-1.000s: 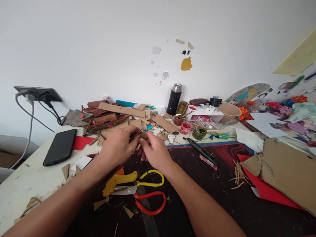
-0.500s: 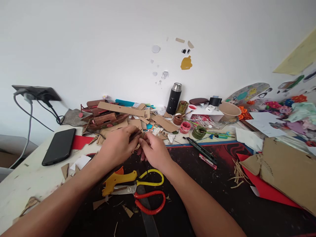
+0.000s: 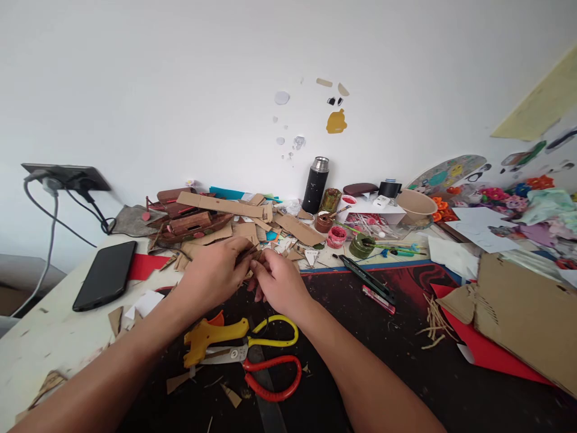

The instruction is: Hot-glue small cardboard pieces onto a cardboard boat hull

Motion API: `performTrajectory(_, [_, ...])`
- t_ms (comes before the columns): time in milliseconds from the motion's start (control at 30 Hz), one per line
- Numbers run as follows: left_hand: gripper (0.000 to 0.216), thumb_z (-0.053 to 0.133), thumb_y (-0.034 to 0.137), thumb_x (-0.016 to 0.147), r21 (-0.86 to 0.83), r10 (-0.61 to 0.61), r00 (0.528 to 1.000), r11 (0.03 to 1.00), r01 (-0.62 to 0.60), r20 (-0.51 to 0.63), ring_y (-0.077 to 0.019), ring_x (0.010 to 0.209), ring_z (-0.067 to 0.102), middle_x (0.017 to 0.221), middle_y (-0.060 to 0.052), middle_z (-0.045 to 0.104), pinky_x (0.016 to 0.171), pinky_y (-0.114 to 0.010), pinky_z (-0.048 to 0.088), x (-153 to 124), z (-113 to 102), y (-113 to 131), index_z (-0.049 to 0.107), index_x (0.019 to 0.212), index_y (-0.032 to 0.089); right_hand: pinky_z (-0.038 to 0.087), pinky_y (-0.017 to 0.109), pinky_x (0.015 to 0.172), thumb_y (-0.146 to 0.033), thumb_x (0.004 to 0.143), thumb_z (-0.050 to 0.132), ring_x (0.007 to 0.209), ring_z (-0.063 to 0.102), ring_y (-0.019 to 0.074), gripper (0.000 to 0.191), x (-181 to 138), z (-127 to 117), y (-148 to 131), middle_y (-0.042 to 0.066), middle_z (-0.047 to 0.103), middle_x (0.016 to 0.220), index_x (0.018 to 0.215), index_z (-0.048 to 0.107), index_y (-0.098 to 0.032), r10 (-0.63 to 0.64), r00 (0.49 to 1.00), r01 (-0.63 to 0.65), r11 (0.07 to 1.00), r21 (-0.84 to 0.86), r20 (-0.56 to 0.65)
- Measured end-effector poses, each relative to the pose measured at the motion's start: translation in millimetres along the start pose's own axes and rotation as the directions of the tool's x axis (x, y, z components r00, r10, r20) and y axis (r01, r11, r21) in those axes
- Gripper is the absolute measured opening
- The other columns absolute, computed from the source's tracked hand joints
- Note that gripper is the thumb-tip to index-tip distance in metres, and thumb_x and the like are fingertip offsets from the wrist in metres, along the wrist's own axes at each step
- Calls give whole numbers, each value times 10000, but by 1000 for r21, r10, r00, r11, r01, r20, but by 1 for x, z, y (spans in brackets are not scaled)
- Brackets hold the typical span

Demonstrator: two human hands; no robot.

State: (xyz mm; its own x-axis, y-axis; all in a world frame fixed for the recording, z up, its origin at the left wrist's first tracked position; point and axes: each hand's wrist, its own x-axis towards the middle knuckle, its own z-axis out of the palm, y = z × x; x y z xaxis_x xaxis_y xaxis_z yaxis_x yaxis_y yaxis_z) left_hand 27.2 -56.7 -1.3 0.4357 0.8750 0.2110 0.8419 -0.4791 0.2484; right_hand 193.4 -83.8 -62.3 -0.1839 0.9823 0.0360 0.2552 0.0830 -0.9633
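My left hand (image 3: 215,273) and my right hand (image 3: 280,279) meet over the far edge of a dark cutting mat (image 3: 396,355). Both pinch a small brown cardboard piece (image 3: 250,255) between their fingertips. The left hand's fingers curl around it from the left, and the right hand's thumb and forefinger press on its right end. Just in front of my wrists lie yellow-handled scissors (image 3: 270,334), red-handled scissors (image 3: 274,377) and a yellow glue gun (image 3: 210,340).
A black phone (image 3: 105,275) lies at the left on the white table. A brown model boat (image 3: 189,222) and cardboard scraps pile up behind my hands. A black flask (image 3: 317,184), paint pots (image 3: 336,236) and a craft knife (image 3: 367,276) stand further right, and a big cardboard sheet (image 3: 523,313) covers red paper.
Both hands stayed pinched on the cardboard piece, shifting slightly. The camera tilted a little, so the scene sits a bit lower and to the left.
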Motion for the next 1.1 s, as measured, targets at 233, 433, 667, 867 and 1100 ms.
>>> performTrajectory(233, [251,458,325,957,11,6,1000,1000,-6,12,-318,830,743,908,-113,807,671,-371,450,1,0,0,686,894,242,465,228,468,-248,1118,585,462,650,130,222,0,1,-1,-46,726,688,902,536,-249,18,1000,-18,1000,16,-1])
performTrajectory(433, [241,469,307,966,18,40,999,999,-40,-24,-307,824,721,888,-109,792,676,-368,437,1,4,-2,674,859,239,478,238,485,-268,1130,581,448,638,131,247,1,0,-1,-52,717,673,889,532,-253,12,1000,-12,1000,16,1])
performTrajectory(667, [229,488,299,965,31,12,1000,999,-11,-5,-319,847,736,961,-124,817,682,-374,443,1,4,-2,697,907,230,476,229,485,-263,1120,585,448,647,131,232,1,1,1,-48,720,676,896,525,-246,8,1000,-8,1000,12,-4])
performTrajectory(867, [240,479,302,974,46,9,1000,999,-9,-3,-322,855,737,958,-126,811,676,-376,445,2,3,1,697,902,235,475,229,481,-264,1123,572,459,654,131,217,2,0,3,-47,723,685,910,533,-249,-2,1000,2,1000,11,0])
performTrajectory(1100, [180,511,276,946,60,2,1000,998,-3,10,-317,839,724,908,-113,786,664,-372,437,3,2,1,674,882,242,475,236,456,-270,1117,582,443,649,135,220,2,1,2,-49,726,678,903,533,-255,11,1000,-11,1000,23,-10])
